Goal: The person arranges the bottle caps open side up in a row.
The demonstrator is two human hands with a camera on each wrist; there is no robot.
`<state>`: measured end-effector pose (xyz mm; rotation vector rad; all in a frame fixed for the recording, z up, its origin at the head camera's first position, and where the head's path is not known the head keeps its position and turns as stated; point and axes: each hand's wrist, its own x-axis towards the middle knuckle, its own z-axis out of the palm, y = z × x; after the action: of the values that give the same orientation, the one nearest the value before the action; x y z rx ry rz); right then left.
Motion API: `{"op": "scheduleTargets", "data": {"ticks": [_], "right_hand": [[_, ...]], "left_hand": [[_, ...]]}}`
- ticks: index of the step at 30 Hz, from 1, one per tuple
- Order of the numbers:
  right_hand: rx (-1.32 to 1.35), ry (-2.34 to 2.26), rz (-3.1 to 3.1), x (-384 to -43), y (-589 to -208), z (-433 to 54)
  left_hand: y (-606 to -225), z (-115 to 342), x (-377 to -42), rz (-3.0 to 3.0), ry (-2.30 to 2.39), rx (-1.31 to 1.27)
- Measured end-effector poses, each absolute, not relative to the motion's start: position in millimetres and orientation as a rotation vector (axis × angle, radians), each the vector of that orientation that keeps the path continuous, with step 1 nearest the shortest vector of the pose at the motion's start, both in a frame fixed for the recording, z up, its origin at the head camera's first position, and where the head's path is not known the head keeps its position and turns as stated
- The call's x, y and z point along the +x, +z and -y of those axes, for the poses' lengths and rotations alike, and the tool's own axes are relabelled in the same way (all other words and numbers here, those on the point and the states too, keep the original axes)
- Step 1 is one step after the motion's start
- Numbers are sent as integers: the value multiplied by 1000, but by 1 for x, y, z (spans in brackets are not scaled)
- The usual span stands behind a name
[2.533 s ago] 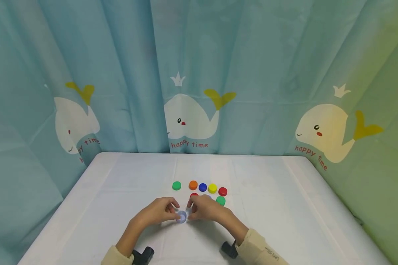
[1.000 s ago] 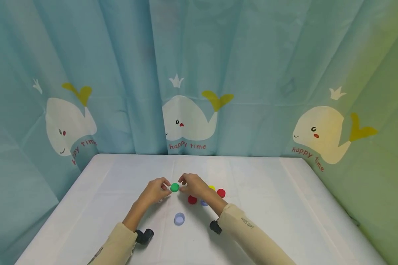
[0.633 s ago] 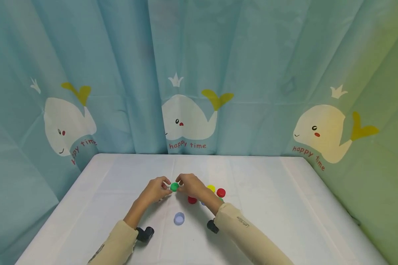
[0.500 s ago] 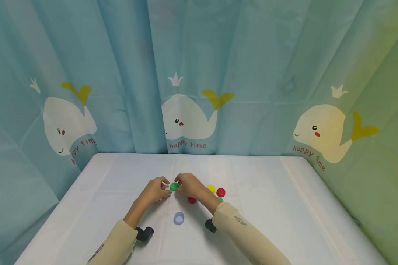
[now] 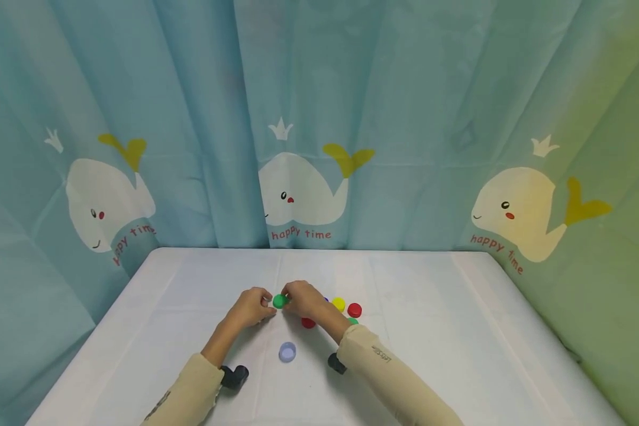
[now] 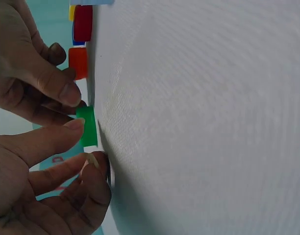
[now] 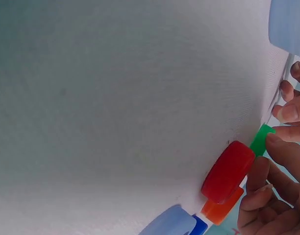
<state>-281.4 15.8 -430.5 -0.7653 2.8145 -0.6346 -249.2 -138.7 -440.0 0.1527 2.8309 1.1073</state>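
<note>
Both hands are at a green bottle cap [image 5: 279,301] on the white table. My right hand [image 5: 305,299] pinches its right edge, thumb and forefinger close together there. On the other side is my left hand [image 5: 249,307], fingers loosely bent and a small gap between it and the cap. In the left wrist view the left thumb partly overlaps the green cap [image 6: 89,129], and contact is hard to tell. A pale blue cap [image 5: 287,352] lies hollow side up nearer the person.
Right of the hands lie a yellow cap [image 5: 338,305], red caps [image 5: 354,310] and a second green cap [image 5: 354,321], partly behind the right forearm. An orange cap [image 6: 77,63] shows in the left wrist view. A whale-print curtain [image 5: 426,118] hangs behind the table [image 5: 431,331].
Both hands have moved away from the pale blue cap, forward to the green one. Over the last half second the right fingers have come closer onto the green cap; the left hand has barely moved.
</note>
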Motion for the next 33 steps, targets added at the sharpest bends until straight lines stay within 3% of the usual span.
{"op": "scheduleTargets", "data": {"ticks": [17, 33], "right_hand": [[-666, -607, -2847, -282, -433, -10], [-846, -656, -2923, -272, -429, -26]], "left_hand": [[-440, 136, -246, -2797, 1157, 137], [-441, 125, -238, -2913, 1422, 96]]}}
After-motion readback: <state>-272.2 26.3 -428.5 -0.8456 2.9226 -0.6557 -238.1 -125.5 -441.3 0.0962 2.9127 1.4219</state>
